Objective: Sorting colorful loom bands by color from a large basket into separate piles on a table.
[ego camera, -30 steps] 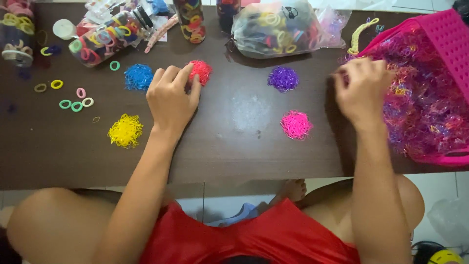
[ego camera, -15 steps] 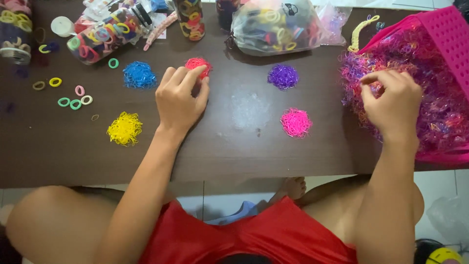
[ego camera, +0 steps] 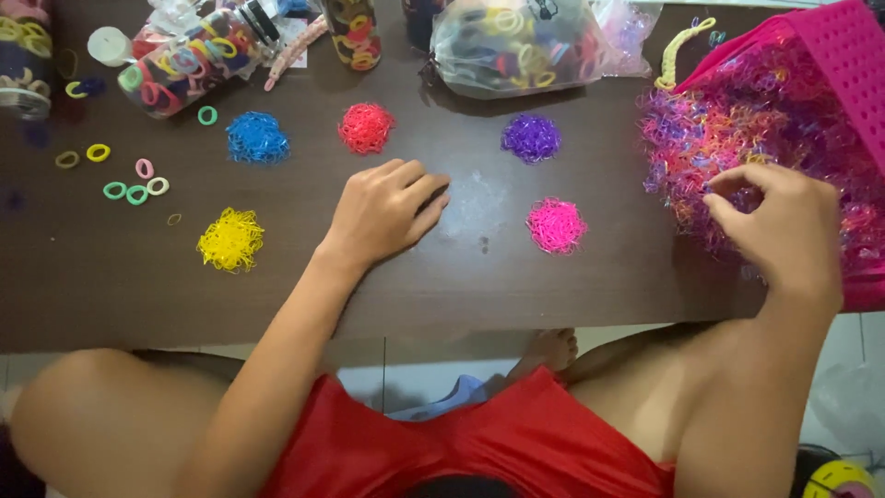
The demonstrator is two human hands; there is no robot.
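Note:
My left hand rests palm down on the dark brown table, fingers loosely together, holding nothing. It lies just below the red pile of tiny elastic bands. My right hand hovers over a heap of mixed coloured bands spilling from a pink basket, thumb and forefinger pinched in the heap. Whether a band is between them is too small to tell. Sorted piles lie around: blue, yellow, purple, pink.
At the back stand a tipped clear jar of hair ties, a tall jar and a clear bag of ties. Loose ring ties dot the left. The table's front edge runs above my knees.
My left hand has drawn back from the red pile toward the table's middle. My right hand has moved right, deeper over the mixed heap by the basket.

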